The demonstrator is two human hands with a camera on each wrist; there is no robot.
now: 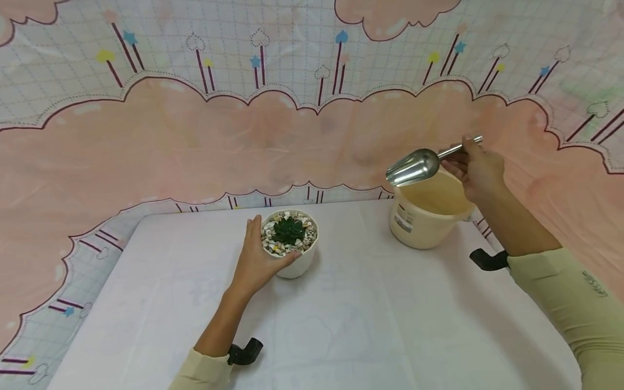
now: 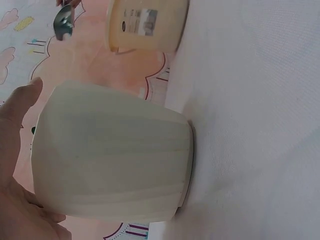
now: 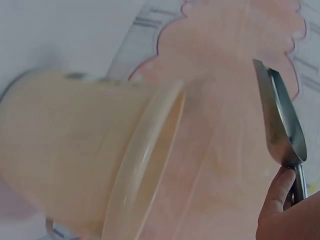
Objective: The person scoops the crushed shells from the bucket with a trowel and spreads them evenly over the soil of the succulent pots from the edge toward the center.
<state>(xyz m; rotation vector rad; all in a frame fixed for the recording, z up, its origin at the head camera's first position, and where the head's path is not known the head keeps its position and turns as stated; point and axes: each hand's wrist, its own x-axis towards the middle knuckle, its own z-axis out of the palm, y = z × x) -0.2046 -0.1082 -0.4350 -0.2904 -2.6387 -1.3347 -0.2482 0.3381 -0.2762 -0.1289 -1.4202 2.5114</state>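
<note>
A small succulent (image 1: 288, 231) grows among pale pebbles (image 1: 307, 238) in a white flowerpot (image 1: 296, 267), upright on the table. My left hand (image 1: 254, 261) holds the pot's left side near the rim, thumb at the front and fingers behind. The left wrist view shows the pot's smooth wall up close. My right hand (image 1: 482, 169) grips the handle of a metal scoop (image 1: 418, 166) above a cream bucket (image 1: 424, 230). Shiny and tilted, the scoop points left over the bucket's rim. Whether anything lies in the scoop or at the bucket's bottom cannot be made out.
A white cloth covers the table (image 1: 351, 325). Behind it hangs a backdrop (image 1: 273, 146) printed with peach clouds, close to the table's back edge. The bucket stands near the back right corner, and its handle (image 3: 50, 227) hangs down its side.
</note>
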